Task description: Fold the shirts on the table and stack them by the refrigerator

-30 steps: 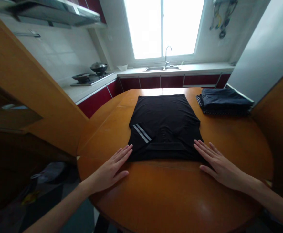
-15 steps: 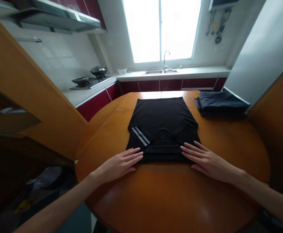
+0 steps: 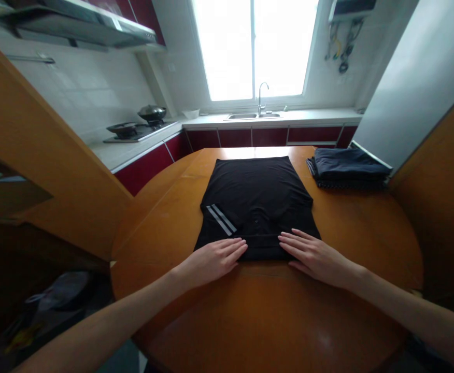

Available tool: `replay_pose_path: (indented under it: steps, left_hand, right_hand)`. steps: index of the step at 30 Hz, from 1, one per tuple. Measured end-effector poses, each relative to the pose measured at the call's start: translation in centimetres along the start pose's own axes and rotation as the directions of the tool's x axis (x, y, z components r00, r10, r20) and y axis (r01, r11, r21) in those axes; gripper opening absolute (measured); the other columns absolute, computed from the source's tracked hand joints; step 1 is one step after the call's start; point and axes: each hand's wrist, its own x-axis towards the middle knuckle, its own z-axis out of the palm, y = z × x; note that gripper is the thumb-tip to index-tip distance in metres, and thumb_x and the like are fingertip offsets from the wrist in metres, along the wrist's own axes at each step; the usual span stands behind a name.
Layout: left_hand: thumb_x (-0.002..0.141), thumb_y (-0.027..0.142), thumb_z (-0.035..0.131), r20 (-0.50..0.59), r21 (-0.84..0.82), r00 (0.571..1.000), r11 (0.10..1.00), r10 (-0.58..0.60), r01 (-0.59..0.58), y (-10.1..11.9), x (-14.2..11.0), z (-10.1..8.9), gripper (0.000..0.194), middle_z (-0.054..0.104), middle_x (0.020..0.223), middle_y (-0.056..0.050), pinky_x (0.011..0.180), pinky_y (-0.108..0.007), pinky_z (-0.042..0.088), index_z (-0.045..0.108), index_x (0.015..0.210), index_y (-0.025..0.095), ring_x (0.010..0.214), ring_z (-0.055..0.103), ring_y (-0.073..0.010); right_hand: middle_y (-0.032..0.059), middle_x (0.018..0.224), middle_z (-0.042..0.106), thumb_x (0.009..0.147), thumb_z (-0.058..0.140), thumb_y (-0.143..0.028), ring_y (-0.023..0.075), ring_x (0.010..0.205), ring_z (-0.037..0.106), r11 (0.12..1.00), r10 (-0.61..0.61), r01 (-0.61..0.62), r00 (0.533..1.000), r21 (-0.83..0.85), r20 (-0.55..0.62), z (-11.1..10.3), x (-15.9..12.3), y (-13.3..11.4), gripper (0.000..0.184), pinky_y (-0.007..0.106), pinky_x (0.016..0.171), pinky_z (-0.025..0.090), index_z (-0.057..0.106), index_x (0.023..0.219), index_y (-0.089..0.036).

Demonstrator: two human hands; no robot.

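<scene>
A black polo shirt (image 3: pixel 256 186) lies spread on the wooden table, its collar edge nearest me. One sleeve, with two pale stripes, is folded in on the left side. My left hand (image 3: pixel 217 261) rests flat on the near left part of the shirt, fingers stretched out together. On the near right part lies my right hand (image 3: pixel 312 256), also flat, with its fingers slightly spread. Neither hand grips the cloth. The fingertips point toward each other across the collar band.
The round wooden table (image 3: pixel 273 316) fills the middle of the view. At its far right sits a stack of folded dark clothes (image 3: pixel 349 166). Beyond are a counter with a sink (image 3: pixel 242 116), a stove with a lidded pan (image 3: pixel 152 113), and a tall pale panel (image 3: pixel 417 93) at right.
Both hands have slid inward along the shirt's near edge, so the gap between them is smaller. The whole view has shifted slightly; the shirt's shape looks nearly the same.
</scene>
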Motion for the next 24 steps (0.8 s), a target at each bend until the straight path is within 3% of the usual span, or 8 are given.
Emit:
replay_pose_path:
  steps: [6, 10, 14, 17, 20, 22, 24]
  left_hand:
    - [0.093, 0.003, 0.041, 0.071, -0.001, 0.997, 0.999, -0.036, 0.036, 0.3, 0.6, -0.1, 0.057, 0.046, 0.153, -0.013, 0.124, -0.032, 0.028, 0.04, 0.15, 0.008, 0.144, 0.039, -0.0212]
    - [0.097, 0.015, 0.044, 0.037, -0.1, 0.995, 0.99, -0.093, 0.096, 0.5, 1.0, -0.3, 0.051, 0.053, 0.148, -0.013, 0.12, -0.033, 0.035, 0.044, 0.148, 0.011, 0.14, 0.047, -0.0218]
    - [0.095, 0.013, 0.043, 0.02, -0.203, 0.989, 0.968, -0.149, 0.15, 0.2, 1.2, -0.4, 0.052, 0.056, 0.145, -0.013, 0.114, -0.035, 0.043, 0.047, 0.146, 0.012, 0.134, 0.054, -0.0227]
    - [0.094, 0.014, 0.043, 0.056, -0.32, 0.974, 0.92, -0.221, 0.227, -0.9, 1.7, -1.2, 0.051, 0.065, 0.133, -0.012, 0.101, -0.032, 0.051, 0.051, 0.144, 0.014, 0.116, 0.066, -0.0219]
    - [0.095, 0.017, 0.046, 0.154, -0.435, 0.952, 0.846, -0.265, 0.307, -3.0, 2.9, -2.6, 0.047, 0.075, 0.112, -0.009, 0.084, -0.025, 0.053, 0.058, 0.14, 0.014, 0.091, 0.072, -0.0187]
    - [0.095, 0.02, 0.048, 0.229, -0.524, 0.941, 0.784, -0.249, 0.334, -4.9, 4.0, -3.5, 0.044, 0.076, 0.104, -0.008, 0.077, -0.023, 0.051, 0.062, 0.136, 0.012, 0.084, 0.071, -0.0174]
    - [0.096, 0.023, 0.049, 0.284, -0.618, 0.941, 0.715, -0.183, 0.326, -7.0, 5.2, -3.9, 0.042, 0.076, 0.106, -0.006, 0.08, -0.023, 0.05, 0.064, 0.134, 0.014, 0.089, 0.069, -0.0178]
  right_hand:
    - [0.0124, 0.142, 0.059, 0.095, 0.049, -0.013, 0.0238, 0.131, 0.056, 0.999, 0.002, -0.004, 1.0, -0.039, -0.031, 0.2, 0.8, -0.3, 0.048, 0.043, 0.116, 0.042, 0.054, 0.143, -0.015]
    - [0.0126, 0.136, 0.064, 0.095, 0.049, -0.013, 0.0239, 0.125, 0.061, 0.999, 0.001, -0.003, 0.999, -0.054, -0.042, 0.3, 1.2, -0.5, 0.041, 0.043, 0.115, 0.042, 0.061, 0.135, -0.015]
    - [0.0105, 0.127, 0.07, 0.093, 0.046, -0.01, 0.0224, 0.119, 0.065, 0.999, 0.03, -0.029, 0.999, 0.015, -0.042, 0.0, 1.8, -0.2, 0.038, 0.042, 0.113, 0.043, 0.067, 0.124, -0.017]
    - [0.0089, 0.112, 0.075, 0.092, 0.047, -0.013, 0.0226, 0.105, 0.07, 0.985, 0.139, -0.141, 0.99, 0.098, 0.031, -1.0, 2.7, 0.4, 0.034, 0.039, 0.103, 0.049, 0.07, 0.116, -0.019]
    - [0.0069, 0.093, 0.076, 0.091, 0.049, -0.018, 0.0209, 0.083, 0.071, 0.934, 0.267, -0.296, 0.951, 0.202, 0.158, -2.4, 4.2, 1.8, 0.029, 0.031, 0.079, 0.052, 0.072, 0.107, -0.019]
    - [0.0047, 0.084, 0.074, 0.089, 0.049, -0.019, 0.0182, 0.074, 0.066, 0.889, 0.275, -0.346, 0.927, 0.299, 0.255, -3.3, 5.5, 3.3, 0.025, 0.027, 0.068, 0.048, 0.072, 0.098, -0.018]
    - [0.0022, 0.078, 0.07, 0.088, 0.05, -0.021, 0.0159, 0.069, 0.06, 0.851, 0.228, -0.359, 0.911, 0.385, 0.345, -3.8, 6.9, 5.1, 0.022, 0.025, 0.064, 0.044, 0.071, 0.091, -0.017]
